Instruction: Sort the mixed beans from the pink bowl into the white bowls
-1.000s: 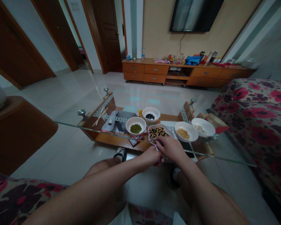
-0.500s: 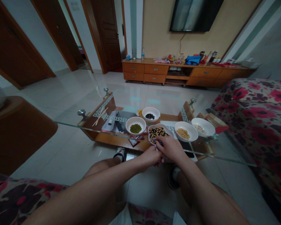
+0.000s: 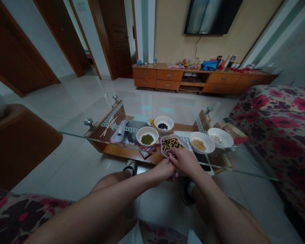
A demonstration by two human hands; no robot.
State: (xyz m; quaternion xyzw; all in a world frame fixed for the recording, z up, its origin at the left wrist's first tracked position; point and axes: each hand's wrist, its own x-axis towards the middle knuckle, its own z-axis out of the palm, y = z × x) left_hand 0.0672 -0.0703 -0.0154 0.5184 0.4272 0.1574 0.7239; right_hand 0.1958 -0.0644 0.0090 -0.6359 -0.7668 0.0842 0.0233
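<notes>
Fingers (image 3: 172, 156) of the right hand (image 3: 185, 160) bend over the near side of the flower-shaped dish (image 3: 185, 143); whether they grasp anything cannot be told. Just beside, toward eight o'clock, the left hand (image 3: 165, 170) has its fingers curled in at the dish's near edge, and what lies inside them is hidden. The dish sits near the front edge of the glass worktop (image 3: 147, 110), bearing mixed black and yellow beans (image 3: 171, 143), some covered by the right hand. From the dish, a bowl of green beans (image 3: 155, 134) stands close at ten o'clock and a bowl of black beans (image 3: 169, 122) at eleven. A bowl of yellow beans (image 3: 210, 144) crowds it at three, with a bowl of pale pieces (image 3: 227, 139) just past that. Chopsticks (image 3: 108, 127) lie well apart, between nine and ten; a red packet (image 3: 145, 155) lies nearer, between eight and nine. Farther out, a drawer cabinet (image 3: 168, 75) stands at twelve and a floral sofa (image 3: 277, 115) toward three.
</notes>
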